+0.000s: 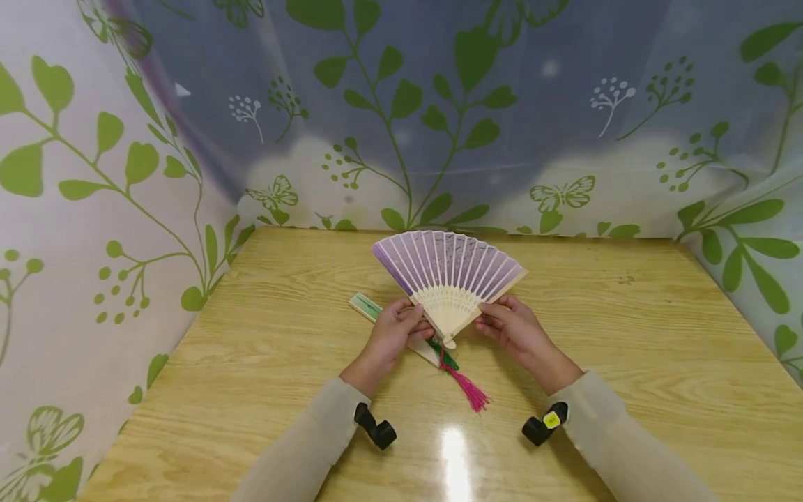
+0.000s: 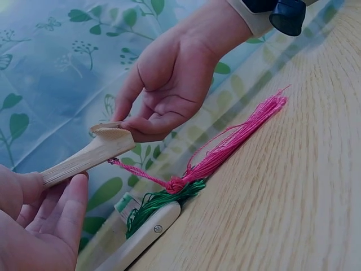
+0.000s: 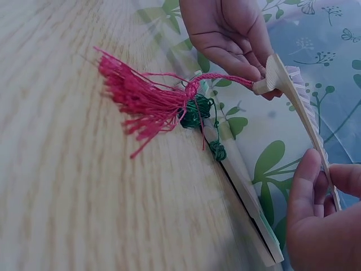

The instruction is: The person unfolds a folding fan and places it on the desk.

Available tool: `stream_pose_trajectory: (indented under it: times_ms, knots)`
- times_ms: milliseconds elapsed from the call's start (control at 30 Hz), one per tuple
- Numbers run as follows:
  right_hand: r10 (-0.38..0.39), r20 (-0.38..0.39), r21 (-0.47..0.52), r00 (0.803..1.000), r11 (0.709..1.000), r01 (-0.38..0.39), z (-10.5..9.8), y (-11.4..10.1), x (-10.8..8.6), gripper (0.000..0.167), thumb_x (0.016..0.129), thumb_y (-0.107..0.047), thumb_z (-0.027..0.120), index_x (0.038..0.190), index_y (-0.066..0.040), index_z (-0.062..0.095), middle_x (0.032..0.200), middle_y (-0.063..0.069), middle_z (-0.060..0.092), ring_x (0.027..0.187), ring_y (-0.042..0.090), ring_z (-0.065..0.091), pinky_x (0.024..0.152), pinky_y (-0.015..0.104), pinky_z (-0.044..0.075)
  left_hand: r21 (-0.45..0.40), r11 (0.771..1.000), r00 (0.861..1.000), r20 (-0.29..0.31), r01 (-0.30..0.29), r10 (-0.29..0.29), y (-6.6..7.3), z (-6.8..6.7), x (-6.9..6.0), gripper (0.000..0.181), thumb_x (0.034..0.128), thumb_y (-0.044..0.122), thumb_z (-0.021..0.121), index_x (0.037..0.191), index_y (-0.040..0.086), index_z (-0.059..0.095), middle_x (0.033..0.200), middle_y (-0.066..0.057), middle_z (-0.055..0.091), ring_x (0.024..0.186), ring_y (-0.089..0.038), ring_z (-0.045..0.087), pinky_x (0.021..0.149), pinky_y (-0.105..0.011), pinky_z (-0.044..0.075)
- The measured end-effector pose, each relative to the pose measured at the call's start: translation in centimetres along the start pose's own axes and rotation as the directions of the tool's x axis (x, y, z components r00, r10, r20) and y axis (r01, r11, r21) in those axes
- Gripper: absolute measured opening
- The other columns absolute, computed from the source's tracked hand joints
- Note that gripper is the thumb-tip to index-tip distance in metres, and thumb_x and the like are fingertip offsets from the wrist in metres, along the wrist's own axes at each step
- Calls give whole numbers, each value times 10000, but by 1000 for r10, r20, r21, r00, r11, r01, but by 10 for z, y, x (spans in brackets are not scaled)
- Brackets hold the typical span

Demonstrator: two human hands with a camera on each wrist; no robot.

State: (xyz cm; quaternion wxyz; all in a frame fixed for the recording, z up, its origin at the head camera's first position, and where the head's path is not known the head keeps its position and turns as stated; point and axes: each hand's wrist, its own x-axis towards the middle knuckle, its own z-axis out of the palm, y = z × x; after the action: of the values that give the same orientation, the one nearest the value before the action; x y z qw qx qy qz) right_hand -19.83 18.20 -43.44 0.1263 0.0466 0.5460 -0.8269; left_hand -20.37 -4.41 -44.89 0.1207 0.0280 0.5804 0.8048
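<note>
A spread purple fan (image 1: 447,268) is held above the middle of the table (image 1: 627,335), its leaf toward the far side and its pivot toward the person. The left hand (image 1: 390,333) pinches its left edge stick between thumb and fingers; the right hand (image 1: 517,335) pinches the right edge stick the same way. From the pivot a pink tassel (image 1: 470,390) trails down across the green tassel (image 3: 196,111) of a folded fan (image 1: 365,305), which lies slantwise on the table, partly behind the left hand.
</note>
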Motion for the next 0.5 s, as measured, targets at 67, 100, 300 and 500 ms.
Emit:
stream_pose_trajectory:
  times_ms: [67,100,300,500]
  knots:
    - [-3,-5,5,1000,1000,3,1,0,-1,110,998,2,488,934,-44,411,769,7,658,718,112,662,733,221,582,-10,1000,1000,-6,2,-2,0,0,0,233,1022,21,466,1209,-118,467,864,-60,624,716,-116,654,705,-228,590]
    - [-3,-6,6,1000,1000,4,1,0,0,108,999,1,487,937,-44,410,769,8,657,718,112,661,734,219,581,-13,1000,1000,-7,2,-2,0,0,0,225,1022,22,466,1201,-114,469,862,-60,622,716,-116,655,703,-225,589]
    - [-11,-30,44,999,999,13,2,-2,1,130,995,16,484,928,-38,388,749,14,649,698,117,661,718,212,580,-38,999,1000,-8,-4,4,0,-1,1,204,1029,37,459,1174,-105,470,844,-50,630,721,-116,663,692,-212,586]
    - [-9,-65,76,998,997,14,3,-1,2,147,993,25,479,913,-43,377,741,10,633,683,116,653,692,207,580,-69,998,1000,-20,-10,8,-1,-1,1,208,1029,43,461,1179,-100,465,845,-47,640,736,-125,672,709,-222,589]
